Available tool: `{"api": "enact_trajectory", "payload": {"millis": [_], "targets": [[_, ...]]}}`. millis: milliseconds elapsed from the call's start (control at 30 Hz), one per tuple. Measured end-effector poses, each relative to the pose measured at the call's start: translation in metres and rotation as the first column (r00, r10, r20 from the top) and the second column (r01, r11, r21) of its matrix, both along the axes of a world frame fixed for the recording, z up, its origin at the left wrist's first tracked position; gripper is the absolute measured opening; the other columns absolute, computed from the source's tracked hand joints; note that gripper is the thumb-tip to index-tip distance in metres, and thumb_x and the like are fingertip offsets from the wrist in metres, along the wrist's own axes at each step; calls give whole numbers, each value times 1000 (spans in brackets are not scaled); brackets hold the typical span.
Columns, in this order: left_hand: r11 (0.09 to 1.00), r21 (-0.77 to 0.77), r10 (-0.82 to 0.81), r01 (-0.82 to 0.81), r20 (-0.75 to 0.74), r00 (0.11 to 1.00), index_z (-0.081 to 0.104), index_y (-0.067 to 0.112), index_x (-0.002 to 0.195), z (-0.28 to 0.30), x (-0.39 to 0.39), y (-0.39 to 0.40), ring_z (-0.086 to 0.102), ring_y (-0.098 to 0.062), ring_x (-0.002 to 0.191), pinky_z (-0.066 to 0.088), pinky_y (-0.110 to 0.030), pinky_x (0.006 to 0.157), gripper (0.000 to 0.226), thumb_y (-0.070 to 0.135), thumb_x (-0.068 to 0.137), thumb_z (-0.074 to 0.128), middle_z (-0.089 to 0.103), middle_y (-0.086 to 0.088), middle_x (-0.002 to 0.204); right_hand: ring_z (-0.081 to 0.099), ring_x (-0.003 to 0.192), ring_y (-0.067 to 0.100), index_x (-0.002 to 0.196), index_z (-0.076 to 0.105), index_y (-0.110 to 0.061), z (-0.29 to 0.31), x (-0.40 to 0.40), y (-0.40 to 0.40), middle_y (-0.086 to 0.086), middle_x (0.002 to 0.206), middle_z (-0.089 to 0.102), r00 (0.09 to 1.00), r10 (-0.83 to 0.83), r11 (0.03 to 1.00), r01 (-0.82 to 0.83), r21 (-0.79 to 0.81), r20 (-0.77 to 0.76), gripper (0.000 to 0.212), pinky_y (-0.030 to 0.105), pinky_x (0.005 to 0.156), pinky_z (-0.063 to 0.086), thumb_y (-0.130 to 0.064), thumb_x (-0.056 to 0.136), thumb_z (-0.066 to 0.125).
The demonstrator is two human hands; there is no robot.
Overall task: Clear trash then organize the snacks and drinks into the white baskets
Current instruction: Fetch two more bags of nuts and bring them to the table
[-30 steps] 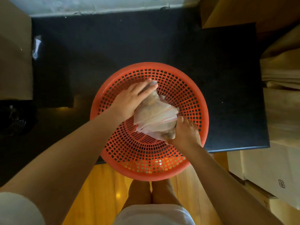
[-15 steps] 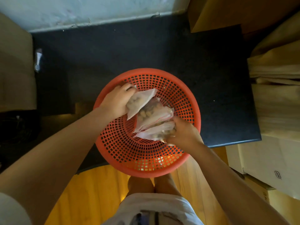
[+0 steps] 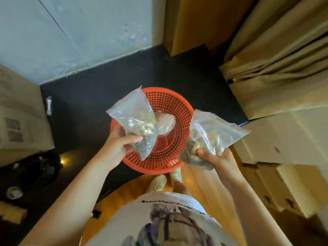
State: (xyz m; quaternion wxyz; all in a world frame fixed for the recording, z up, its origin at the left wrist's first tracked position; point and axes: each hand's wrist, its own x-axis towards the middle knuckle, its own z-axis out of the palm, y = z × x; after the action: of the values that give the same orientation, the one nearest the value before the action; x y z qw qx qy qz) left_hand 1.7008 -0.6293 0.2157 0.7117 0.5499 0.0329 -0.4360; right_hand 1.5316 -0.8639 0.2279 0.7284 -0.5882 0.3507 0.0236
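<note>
Gripping 2 snack bags (1 per hand) (image 3: 134, 121) (image 3: 209, 137), fingers (image 3: 134, 138) curled; 1 more in basket (image 3: 177, 110).

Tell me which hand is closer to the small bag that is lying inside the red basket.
Left. The left hand holds a clear bag right beside the small bag in the red basket. The right hand holds another bag beyond the basket's right rim.

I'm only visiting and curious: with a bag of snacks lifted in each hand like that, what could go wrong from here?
1. The left hand grips its clear bag by one side, so the bag hangs tilted and might slip.
2. The right hand holds a full bag from below; if its top is open, which I cannot tell, snacks could spill.
3. A third bag lies in the orange basket, easily forgotten.
</note>
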Motion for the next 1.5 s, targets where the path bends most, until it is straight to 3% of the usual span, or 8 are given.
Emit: {"api": "enact_trajectory", "payload": {"millis": [233,400,533,700,900,1167,1400,1500], "targets": [[936,-269,-294,226,-245,924,74,19,99,25,-52,-34,69,-15,94,56,-26,77,36,16,64,65,73,-1,100,71,82,17,100,57,-33,27,-84,36,-6,91,74,885,-461,886,463,-14,66,50,27,62,56,-18,59,80],[789,-389,-606,476,-359,710,71,9,104,30,-91,-67,67,-23,103,56,-36,85,44,16,62,80,68,-14,109,71,88,19,102,56,-37,46,-160,60,-2,99,73,706,-708,706,708,2,29,64,31,66,56,-31,46,85],[634,-228,-772,739,-127,623,57,5,112,34,-138,-102,61,-25,111,53,-38,90,88,44,41,91,64,-10,116,69,92,18,104,51,-34,54,-230,88,-1,104,68,502,-865,501,864,-46,4,66,32,72,55,-32,46,80],[343,-77,-928,936,128,351,68,37,102,41,-232,-139,65,-13,103,54,-22,80,46,20,60,80,71,10,102,69,89,12,103,53,-37,59,-331,154,-13,93,71,193,-981,190,978,-86,34,62,22,64,55,-32,48,80],[-13,13,-986,1000,167,-15,61,20,109,49,-385,-107,67,-20,99,54,-23,75,58,24,53,78,71,1,100,70,84,12,101,55,-33,54,-440,268,-6,94,70,-207,-977,-210,975,-78,45,58,22,60,57,-33,49,79],[-175,80,-982,981,60,-180,54,19,118,39,-568,10,71,-24,87,56,-28,66,77,24,45,76,73,-1,94,69,64,4,84,58,-24,42,-562,416,-8,74,72,-650,-760,-646,756,-106,0,61,19,54,56,-55,36,79],[-345,127,-925,930,125,-360,66,25,100,56,-685,63,72,-21,85,56,-26,65,74,53,35,89,75,-1,91,71,76,5,101,63,-15,44,-631,502,-2,92,71,-827,-561,-827,558,-67,31,49,18,60,56,-29,55,75],[-454,165,-866,876,149,-477,63,21,101,60,-730,77,72,-21,83,55,-24,63,78,53,34,89,75,-1,89,69,91,17,102,63,-13,43,-651,530,9,102,70,-885,-465,-884,462,-71,27,50,33,77,58,-28,56,75]]}}
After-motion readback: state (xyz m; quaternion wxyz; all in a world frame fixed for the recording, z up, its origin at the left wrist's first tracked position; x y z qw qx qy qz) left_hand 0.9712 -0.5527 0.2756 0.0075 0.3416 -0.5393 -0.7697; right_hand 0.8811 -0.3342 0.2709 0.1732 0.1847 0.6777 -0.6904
